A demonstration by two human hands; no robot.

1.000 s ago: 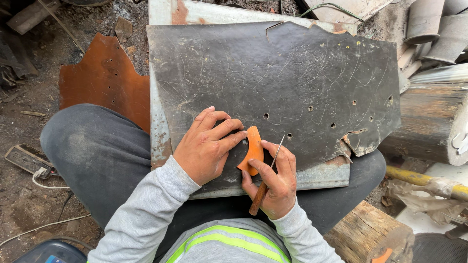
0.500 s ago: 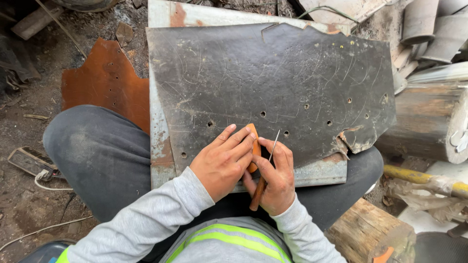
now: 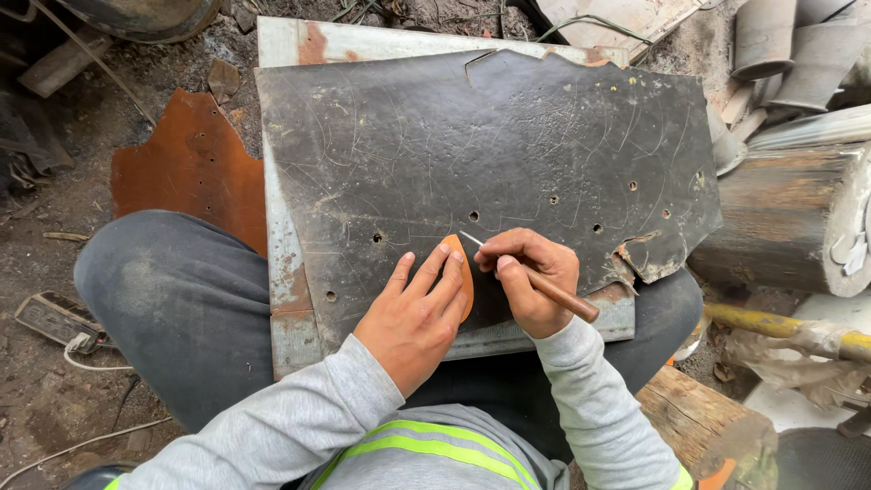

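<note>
The right hand (image 3: 531, 277) is closed in a pen-like pinch around a wooden-handled scribing awl with a thin metal point (image 3: 544, 287), the tip touching the rim of a small orange leaf-shaped template (image 3: 460, 272). The left hand (image 3: 417, 313) lies flat, fingers spread and extended, pressing that template down; it grips nothing. Half a second ago the awl stood more upright along the template's right edge; now it is laid over with its tip at the top, so the tracing seems to have run round the outline. The template lies on the large dark scratched leather sheet with punched holes (image 3: 490, 154), spread over a rusty metal plate (image 3: 290, 299) on the lap. Whether a fresh line shows is unclear.
</note>
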